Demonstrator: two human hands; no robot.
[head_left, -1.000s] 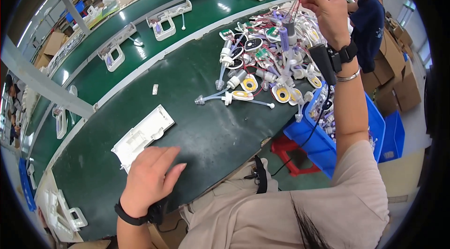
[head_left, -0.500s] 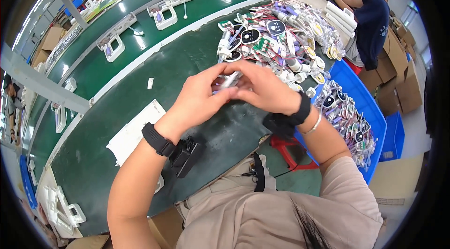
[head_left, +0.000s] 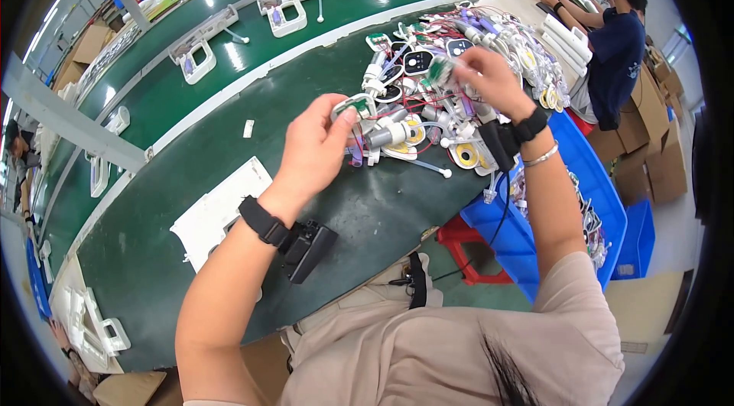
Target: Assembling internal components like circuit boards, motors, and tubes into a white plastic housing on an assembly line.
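Note:
My left hand (head_left: 312,147) pinches a small white oval casing with a green board (head_left: 355,108) between thumb and fingers, over the near left edge of a heap of parts. Held up over the heap, my right hand (head_left: 495,86) grips a green circuit board (head_left: 440,71), blurred by motion. Red wires run among the parts between the hands. Just below them lie a grey cylindrical motor (head_left: 388,135) with a white end and a thin clear tube (head_left: 420,167) tipped with a white bead. Dark oval panels (head_left: 417,63) show in the heap behind.
A white flat piece (head_left: 222,203) lies left on the green table (head_left: 359,230). Beyond, white frames (head_left: 287,16) sit on a green conveyor. A blue bin (head_left: 615,230) of similar parts stands right, near a red stool (head_left: 466,253). A co-worker (head_left: 615,47) works at the far right.
My hands, together before, have come apart; the right moved right and up with the green board. Motor, tube and wired parts now show in front of the heap.

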